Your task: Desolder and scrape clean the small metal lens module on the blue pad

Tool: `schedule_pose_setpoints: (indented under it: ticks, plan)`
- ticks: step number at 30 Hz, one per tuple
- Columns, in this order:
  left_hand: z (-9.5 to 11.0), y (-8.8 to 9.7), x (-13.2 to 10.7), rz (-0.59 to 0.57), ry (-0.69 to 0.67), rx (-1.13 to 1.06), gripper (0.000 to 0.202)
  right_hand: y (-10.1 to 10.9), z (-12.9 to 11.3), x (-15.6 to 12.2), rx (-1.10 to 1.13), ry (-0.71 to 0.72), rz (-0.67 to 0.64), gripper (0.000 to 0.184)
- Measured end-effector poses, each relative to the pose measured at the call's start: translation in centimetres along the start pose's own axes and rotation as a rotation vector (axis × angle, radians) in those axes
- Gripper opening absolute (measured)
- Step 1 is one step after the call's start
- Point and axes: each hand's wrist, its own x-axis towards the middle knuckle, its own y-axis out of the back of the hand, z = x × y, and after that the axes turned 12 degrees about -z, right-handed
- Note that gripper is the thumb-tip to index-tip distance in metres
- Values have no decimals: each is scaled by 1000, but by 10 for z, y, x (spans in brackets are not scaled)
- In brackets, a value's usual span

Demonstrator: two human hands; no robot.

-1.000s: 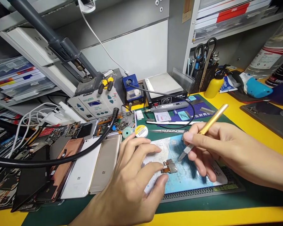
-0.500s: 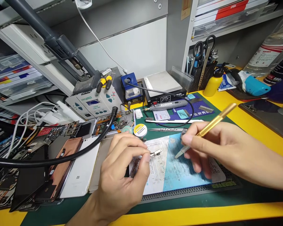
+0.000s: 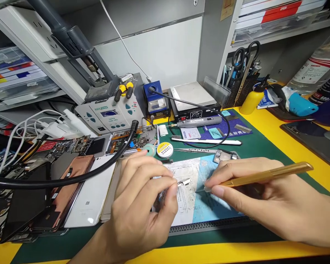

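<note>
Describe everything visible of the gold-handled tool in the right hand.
The gold-handled tool has a long, slim, shiny shaft that looks like metal, with a blunt rear end. At the front, only a short pale grey tip shows past the fingers; the stretch behind it is hidden. The right hand grips it between thumb and fingers. It lies at a low slant, rear end higher, tip over the blue part of the sheet; whether they touch is unclear.

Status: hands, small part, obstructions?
Left hand: pinching small part. Right hand: gripping gold tool. Tool and part apart; no obstruction visible between them.
</note>
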Motion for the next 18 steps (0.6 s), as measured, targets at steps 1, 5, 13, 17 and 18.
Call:
schedule_pose_setpoints:
  ticks: [1,5,13,17,18]
  plan:
    - [1,0,0,-1,-8,15,19,0,-1,-1,-44,50,8,13]
    - [0,0,-3,9,-41,75,21,0,-3,-4,-157,222,19,18]
    - [-2,1,-6,6,-46,126,24,-5,-1,-6,-168,258,16,31]
    - [-3,1,-5,3,-44,125,24,-7,1,-9,-172,246,26,32]
    - [-3,1,-5,1,-45,126,24,-7,2,-9,-170,251,20,31]
